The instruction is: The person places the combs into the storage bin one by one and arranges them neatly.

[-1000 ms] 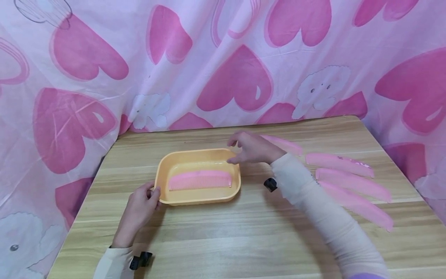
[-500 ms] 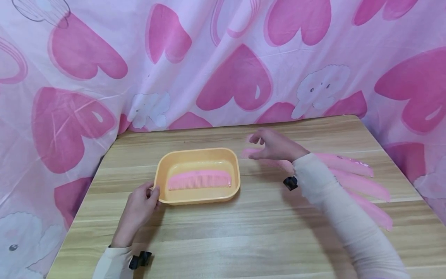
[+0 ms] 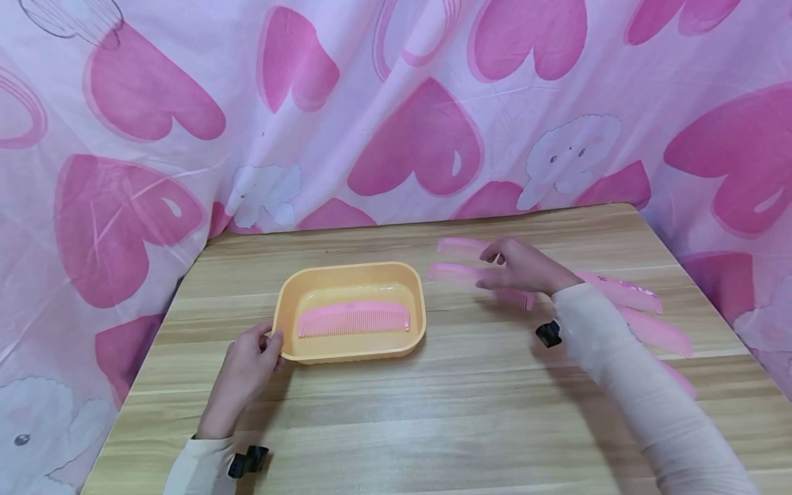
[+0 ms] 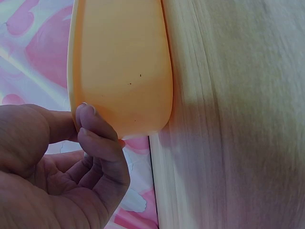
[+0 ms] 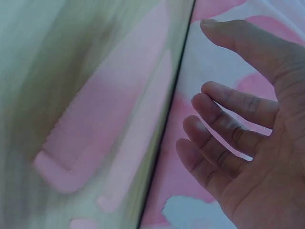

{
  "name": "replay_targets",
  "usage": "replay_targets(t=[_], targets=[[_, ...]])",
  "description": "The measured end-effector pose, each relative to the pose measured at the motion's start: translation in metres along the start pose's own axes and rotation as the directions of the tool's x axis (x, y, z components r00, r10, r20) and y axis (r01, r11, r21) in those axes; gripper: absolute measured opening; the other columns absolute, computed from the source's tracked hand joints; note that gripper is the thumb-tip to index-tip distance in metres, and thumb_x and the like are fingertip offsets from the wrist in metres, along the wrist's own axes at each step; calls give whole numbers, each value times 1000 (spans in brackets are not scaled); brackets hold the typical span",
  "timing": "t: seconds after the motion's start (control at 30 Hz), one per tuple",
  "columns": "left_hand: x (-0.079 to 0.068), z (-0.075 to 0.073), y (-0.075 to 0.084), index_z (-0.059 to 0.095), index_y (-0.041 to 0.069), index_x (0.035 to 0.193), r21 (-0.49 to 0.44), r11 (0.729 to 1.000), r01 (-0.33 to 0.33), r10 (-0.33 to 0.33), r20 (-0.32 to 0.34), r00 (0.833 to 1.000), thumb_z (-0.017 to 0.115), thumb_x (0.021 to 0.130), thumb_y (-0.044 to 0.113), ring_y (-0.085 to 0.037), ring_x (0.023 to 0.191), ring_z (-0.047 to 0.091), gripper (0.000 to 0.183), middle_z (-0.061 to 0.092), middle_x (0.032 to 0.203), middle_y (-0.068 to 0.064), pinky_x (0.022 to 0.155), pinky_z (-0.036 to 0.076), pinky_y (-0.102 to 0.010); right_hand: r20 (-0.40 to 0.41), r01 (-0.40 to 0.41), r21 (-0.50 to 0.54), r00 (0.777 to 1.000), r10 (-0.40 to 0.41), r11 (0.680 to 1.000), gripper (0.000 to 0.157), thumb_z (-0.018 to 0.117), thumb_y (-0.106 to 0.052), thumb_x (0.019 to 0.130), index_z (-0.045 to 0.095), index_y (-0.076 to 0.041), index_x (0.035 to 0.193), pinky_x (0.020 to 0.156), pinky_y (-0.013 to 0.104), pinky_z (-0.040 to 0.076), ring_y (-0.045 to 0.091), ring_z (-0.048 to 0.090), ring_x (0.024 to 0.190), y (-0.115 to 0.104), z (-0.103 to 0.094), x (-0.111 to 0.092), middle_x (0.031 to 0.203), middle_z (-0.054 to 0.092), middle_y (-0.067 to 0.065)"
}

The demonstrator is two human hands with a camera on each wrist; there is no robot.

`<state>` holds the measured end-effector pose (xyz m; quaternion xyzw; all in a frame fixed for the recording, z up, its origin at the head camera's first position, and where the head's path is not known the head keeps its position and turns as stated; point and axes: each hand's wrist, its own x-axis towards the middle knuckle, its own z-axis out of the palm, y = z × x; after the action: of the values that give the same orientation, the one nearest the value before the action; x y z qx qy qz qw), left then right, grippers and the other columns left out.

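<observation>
Yellow-orange plastic all round, the shallow tray with rounded corners [image 3: 309, 290] sits just right of the left hand [image 3: 247, 368], which has its near corner pinched at the rim, thumb on the outside or top, can't tell exactly. Inside it, a curved pink plastic comb [image 3: 354, 315] lies flat, teeth toward the person, a bit further right of that same hand.

Right hand [image 3: 522, 267] is loose and holding nothing, fingers softly bent with the thumb well apart. It's over two more pink combs: the nearer comb [image 3: 458, 273] runs under it, teeth showing past the thumb, and the farther comb [image 3: 464, 246] pokes out beyond the fingertips.

Three other combs [image 3: 631, 292] lie to the right of that hand, partly covered by the cream sleeve [image 3: 650, 399]. Everything's on a wood-grain surface [image 3: 383, 426], with pink heart-print fabric [image 3: 396, 41] beyond both hands.
</observation>
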<state>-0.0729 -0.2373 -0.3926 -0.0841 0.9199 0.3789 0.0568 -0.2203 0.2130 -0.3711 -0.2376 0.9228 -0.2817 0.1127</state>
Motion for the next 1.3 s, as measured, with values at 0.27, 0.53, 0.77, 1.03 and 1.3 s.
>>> replay_targets(t=[0.27, 0.53, 0.77, 1.03, 1.3], targets=[[0, 0, 0, 54, -5, 137, -8, 1000, 12, -12, 8, 1000, 47, 106, 17, -18, 63, 54, 38, 60, 74, -7, 50, 41, -27, 5, -87, 3, 996, 87, 996, 58, 85, -26, 83, 65, 11, 122, 95, 54, 49, 38, 62, 112, 23, 7, -8, 118, 68, 24], [0, 1, -2, 55, -4, 136, -1, 1000, 17, -17, 9, 1000, 48, 106, 18, -18, 64, 54, 38, 60, 74, -7, 51, 41, -26, 7, -108, -27, 994, 108, 994, 61, 87, -30, 81, 66, 11, 122, 96, 53, 49, 32, 61, 104, 39, 16, -13, 118, 67, 23], [0, 1, -2, 53, -4, 139, -6, 1000, 26, -26, 13, 1000, 48, 107, 19, -19, 64, 54, 39, 60, 76, -8, 50, 41, -26, -2, -93, -25, 996, 93, 995, 58, 87, -33, 80, 68, 8, 117, 87, 44, 48, 21, 56, 84, 45, 21, -17, 105, 65, 15], [1, 1, -2, 52, -5, 139, -7, 1000, 22, -21, 9, 1000, 48, 107, 18, -18, 64, 54, 40, 60, 75, -8, 50, 41, -26, -1, -112, -20, 994, 112, 993, 50, 87, -31, 81, 70, 4, 112, 78, 38, 46, 16, 57, 64, 49, 24, -18, 91, 59, 11], [0, 1, -1, 52, -5, 139, -15, 1000, 17, -16, 14, 1000, 47, 107, 17, -18, 64, 54, 39, 60, 75, -8, 50, 42, -26, -10, -120, 0, 993, 120, 993, 44, 88, -29, 80, 71, 2, 106, 70, 34, 47, 14, 56, 55, 53, 26, -16, 78, 58, 5]])
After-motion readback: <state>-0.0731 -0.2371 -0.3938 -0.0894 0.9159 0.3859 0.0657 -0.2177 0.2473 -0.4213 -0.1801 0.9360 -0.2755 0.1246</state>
